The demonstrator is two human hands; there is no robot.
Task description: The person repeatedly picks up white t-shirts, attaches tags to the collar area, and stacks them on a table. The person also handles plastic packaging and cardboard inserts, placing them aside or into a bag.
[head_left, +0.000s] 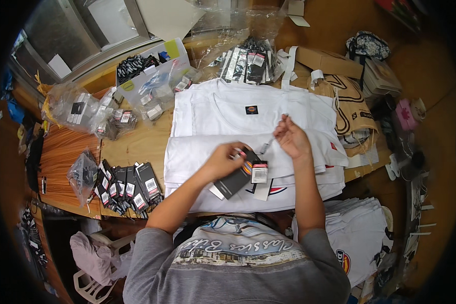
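Note:
My left hand is closed on a black hang tag with a white barcode label beside its lower part. From the tag a thin cord with a small dark-and-clear seal runs up toward my right hand. The right fingers are pinched together, apparently on the cord's end. Both hands are above a stack of white T-shirts. The top shirt's round neckline faces away from me, and a small dark neck label shows inside it.
Black hang tags lie fanned out at the left, near the table edge. Behind the shirts are more tags, a white box and plastic bags. A brown paper bag stands right. More white shirts hang below right.

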